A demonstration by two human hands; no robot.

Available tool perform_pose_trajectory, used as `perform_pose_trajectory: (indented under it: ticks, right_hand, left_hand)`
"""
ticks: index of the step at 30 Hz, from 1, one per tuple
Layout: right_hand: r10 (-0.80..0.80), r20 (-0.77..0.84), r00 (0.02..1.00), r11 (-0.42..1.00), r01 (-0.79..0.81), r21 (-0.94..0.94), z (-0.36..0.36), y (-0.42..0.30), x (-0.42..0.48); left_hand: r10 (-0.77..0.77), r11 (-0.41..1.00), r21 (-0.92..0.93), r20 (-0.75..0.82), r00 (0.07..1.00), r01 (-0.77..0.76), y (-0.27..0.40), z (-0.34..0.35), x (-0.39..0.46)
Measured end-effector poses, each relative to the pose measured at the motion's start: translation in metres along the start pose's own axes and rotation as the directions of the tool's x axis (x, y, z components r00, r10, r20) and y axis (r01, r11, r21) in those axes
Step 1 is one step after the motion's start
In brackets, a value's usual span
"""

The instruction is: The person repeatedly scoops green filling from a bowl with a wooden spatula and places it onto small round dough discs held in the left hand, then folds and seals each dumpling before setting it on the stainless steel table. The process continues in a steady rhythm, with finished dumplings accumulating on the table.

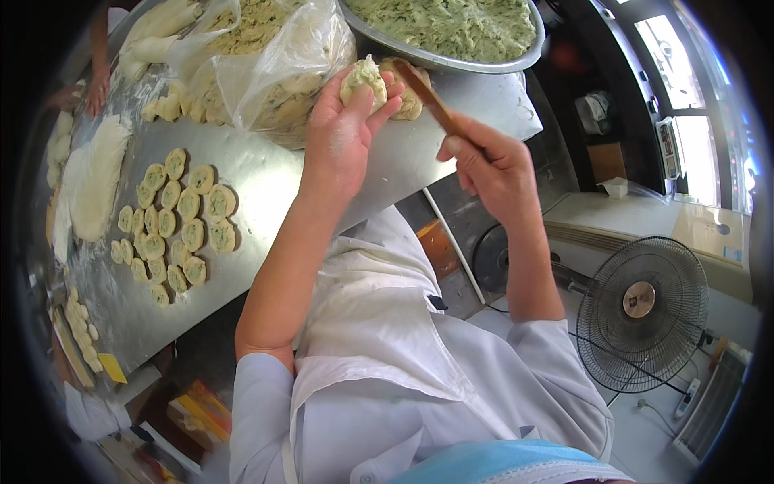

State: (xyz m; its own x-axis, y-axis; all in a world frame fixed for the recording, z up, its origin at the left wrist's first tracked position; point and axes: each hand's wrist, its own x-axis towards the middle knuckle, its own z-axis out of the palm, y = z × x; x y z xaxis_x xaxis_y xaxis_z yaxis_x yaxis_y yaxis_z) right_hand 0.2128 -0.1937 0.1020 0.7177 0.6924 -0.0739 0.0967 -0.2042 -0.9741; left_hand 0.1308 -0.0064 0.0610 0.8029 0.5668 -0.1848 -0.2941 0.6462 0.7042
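My left hand (351, 121) holds a piece of dough topped with pale green filling (364, 85), the thumb pressed against it. In my right hand (493, 163) is a flat wooden spatula (426, 97), its tip raised to the right of the dough. Just behind the hands stands a metal bowl (447, 62) heaped with green-flecked filling (447, 27). Part of a dough lump (414, 100) shows on the table behind the spatula. Left of my left forearm, several small dough rounds with green centres (188, 204) lie in a loose cluster on the metal table (260, 181).
A clear plastic bag (284, 78) of yellowish filling stands left of my left hand. Floured dough slabs (100, 175) and dough rolls (160, 30) lie farther left. Another person's hand (98, 91) rests at the far left. A standing fan (642, 314) is on my right.
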Motion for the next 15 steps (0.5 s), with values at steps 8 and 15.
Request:
perform_pose_trajectory:
  ticks: [8, 15]
  right_hand:
    - [-0.254, 0.25, 0.934, 0.788, 0.35, -0.507, 0.013, -0.006, 0.006]
    - [-0.137, 0.202, 0.97, 0.916, 0.202, -0.348, 0.046, -0.001, -0.017]
  left_hand:
    - [-0.084, 0.988, 0.13, 0.012, 0.996, 0.081, 0.009, -0.027, -0.036]
    - [-0.04, 0.979, -0.196, 0.08, 0.996, 0.055, 0.021, -0.046, -0.047]
